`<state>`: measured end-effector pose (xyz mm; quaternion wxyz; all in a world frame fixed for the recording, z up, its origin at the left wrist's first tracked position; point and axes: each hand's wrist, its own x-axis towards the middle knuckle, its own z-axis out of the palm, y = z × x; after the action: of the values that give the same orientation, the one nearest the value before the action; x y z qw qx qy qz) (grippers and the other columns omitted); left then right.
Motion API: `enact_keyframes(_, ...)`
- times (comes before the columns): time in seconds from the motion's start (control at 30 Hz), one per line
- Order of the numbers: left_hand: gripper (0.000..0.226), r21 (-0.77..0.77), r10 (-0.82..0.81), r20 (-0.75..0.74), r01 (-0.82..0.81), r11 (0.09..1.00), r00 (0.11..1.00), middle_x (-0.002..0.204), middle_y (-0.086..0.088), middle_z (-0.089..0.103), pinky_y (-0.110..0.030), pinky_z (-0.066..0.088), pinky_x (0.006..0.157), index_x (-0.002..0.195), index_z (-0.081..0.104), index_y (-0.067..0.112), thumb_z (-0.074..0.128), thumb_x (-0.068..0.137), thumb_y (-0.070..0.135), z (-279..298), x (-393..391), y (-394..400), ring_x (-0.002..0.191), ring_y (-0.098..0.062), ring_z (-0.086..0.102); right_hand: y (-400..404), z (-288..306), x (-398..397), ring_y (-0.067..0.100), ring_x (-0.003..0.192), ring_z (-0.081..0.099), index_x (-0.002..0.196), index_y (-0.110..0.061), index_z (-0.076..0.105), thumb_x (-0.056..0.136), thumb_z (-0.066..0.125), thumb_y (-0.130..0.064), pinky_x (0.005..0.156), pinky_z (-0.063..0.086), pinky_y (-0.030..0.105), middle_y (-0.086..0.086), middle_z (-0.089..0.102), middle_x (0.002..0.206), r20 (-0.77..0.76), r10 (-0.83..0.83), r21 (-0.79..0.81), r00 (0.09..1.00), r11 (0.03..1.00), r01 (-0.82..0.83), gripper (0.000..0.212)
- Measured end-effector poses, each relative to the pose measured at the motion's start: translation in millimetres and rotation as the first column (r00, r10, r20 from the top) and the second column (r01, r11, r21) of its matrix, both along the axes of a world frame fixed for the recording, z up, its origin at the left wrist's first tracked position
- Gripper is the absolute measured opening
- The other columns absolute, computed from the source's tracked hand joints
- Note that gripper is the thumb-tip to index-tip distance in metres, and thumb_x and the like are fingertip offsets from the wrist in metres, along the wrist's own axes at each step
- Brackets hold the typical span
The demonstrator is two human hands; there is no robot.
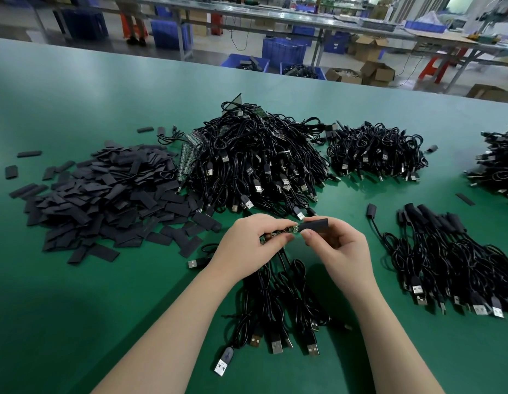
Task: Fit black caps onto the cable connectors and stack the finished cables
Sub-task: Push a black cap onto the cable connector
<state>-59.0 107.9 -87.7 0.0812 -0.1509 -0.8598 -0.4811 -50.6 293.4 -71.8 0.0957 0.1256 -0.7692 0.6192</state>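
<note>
Green PCB strip is pinched by the L hand betw thumb and curled fingers, held above the green table near centre-front. Black cap is gripped by the R hand, thumb on the near side, fingers curled behind it; cap's open end is touching the strip's right tip, prob just started over it, exact overlap can't be told at this res. Several black cables are seen hanging from below the L hand and trailing toward the viewer, USB plugs lying on the table at the front edge betw the forearms.

Loose pile of flat black caps is spread on the table to the left. Big tangled heap of uncapped cables is placed behind the hands, touching the cap pile's right edge. A smaller cable heap is set to its right, apart from it. Stack of capped cables is laid to the right of the R hand, capped ends pointed away, USB ends toward the viewer. Another cable heap is cut off by the right frame edge.

Blue crates and cardboard boxes are seen on the floor beyond the table
</note>
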Motion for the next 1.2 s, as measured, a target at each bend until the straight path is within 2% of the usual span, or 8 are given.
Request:
enact_keyframes(0.13, 0.030, -0.003, 0.009, 0.008, -0.009, 1.000, 1.000, 0.094, 0.024, 0.067, -0.037, 0.053, 0.082, 0.114, 0.065, 0.044, 0.058, 0.086, 0.048, 0.9, 0.4, 1.4, 0.096, 0.002, 0.059, -2.3, 1.0, 1.0, 0.002, 0.072, 0.067, 0.081, -0.043, 0.074, 0.085, 0.075, -0.007, 0.070, 0.052, 0.014, -0.013, 0.075, 0.082, 0.001, -0.005, -0.008, 1.000, 1.000, 0.005, 0.036)
enact_keyframes(0.23, 0.027, 0.014, 0.011, 0.013, -0.011, 1.000, 1.000, 0.097, 0.022, 0.068, -0.037, 0.053, 0.084, 0.114, 0.065, 0.045, 0.060, 0.088, 0.044, 1.0, 0.4, 1.5, 0.098, 0.001, 0.060, -2.8, 1.0, 1.2, 0.002, 0.074, 0.068, 0.083, -0.047, 0.074, 0.085, 0.074, -0.006, 0.071, 0.053, 0.015, -0.013, 0.075, 0.083, -0.005, -0.015, -0.013, 1.000, 1.000, 0.015, 0.041)
enact_keyframes(0.5, 0.027, 0.029, 0.019, 0.026, -0.020, 0.999, 0.999, 0.103, 0.020, 0.069, -0.037, 0.054, 0.087, 0.114, 0.069, 0.038, 0.063, 0.089, 0.043, 0.0, 0.6, 1.2, 0.100, 0.001, 0.061, -11.4, -5.1, 2.2, 0.000, 0.075, 0.068, 0.085, -0.048, 0.076, 0.083, 0.076, -0.008, 0.072, 0.054, 0.015, -0.015, 0.076, 0.086, -0.007, -0.085, -0.099, 0.996, 0.992, 0.084, 0.040)
enact_keyframes(0.7, 0.030, 0.039, 0.013, 0.029, -0.014, 0.999, 0.999, 0.105, 0.023, 0.068, -0.034, 0.053, 0.089, 0.114, 0.069, 0.039, 0.060, 0.087, 0.047, -0.4, -0.4, 1.7, 0.102, 0.004, 0.060, -10.9, -5.7, 2.2, 0.003, 0.075, 0.067, 0.083, -0.046, 0.075, 0.082, 0.078, -0.009, 0.073, 0.051, 0.014, -0.015, 0.076, 0.087, -0.033, -0.104, -0.064, 0.994, 0.993, 0.102, 0.037)
enact_keyframes(0.87, 0.034, 0.057, 0.012, 0.031, -0.014, 0.998, 0.999, 0.106, 0.024, 0.068, -0.030, 0.053, 0.090, 0.114, 0.070, 0.039, 0.058, 0.085, 0.051, 0.2, 0.2, 1.6, 0.103, 0.007, 0.059, -8.9, -4.5, 1.3, 0.005, 0.073, 0.066, 0.088, -0.037, 0.073, 0.082, 0.078, -0.010, 0.071, 0.050, 0.014, -0.014, 0.075, 0.085, -0.028, -0.093, -0.024, 0.995, 0.995, 0.092, 0.028)
enact_keyframes(1.0, 0.030, 0.050, 0.005, 0.026, -0.006, 0.999, 1.000, 0.106, 0.025, 0.068, -0.030, 0.053, 0.089, 0.114, 0.068, 0.042, 0.059, 0.086, 0.048, 2.1, 0.8, 2.3, 0.102, 0.007, 0.059, -8.0, -2.1, 1.4, 0.004, 0.073, 0.066, 0.082, -0.043, 0.076, 0.082, 0.077, -0.010, 0.071, 0.052, 0.015, -0.011, 0.075, 0.081, 0.002, -0.058, -0.047, 0.998, 0.997, 0.058, 0.033)
enact_keyframes(1.2, 0.030, 0.049, 0.003, 0.032, -0.004, 0.999, 0.999, 0.104, 0.024, 0.068, -0.033, 0.053, 0.088, 0.113, 0.069, 0.042, 0.058, 0.085, 0.047, 2.1, 1.0, 2.1, 0.101, 0.004, 0.060, -7.9, -0.7, 1.5, 0.002, 0.074, 0.068, 0.085, -0.043, 0.076, 0.084, 0.075, -0.010, 0.071, 0.054, 0.016, -0.010, 0.076, 0.082, 0.027, -0.010, -0.085, 1.000, 0.996, 0.012, 0.033)
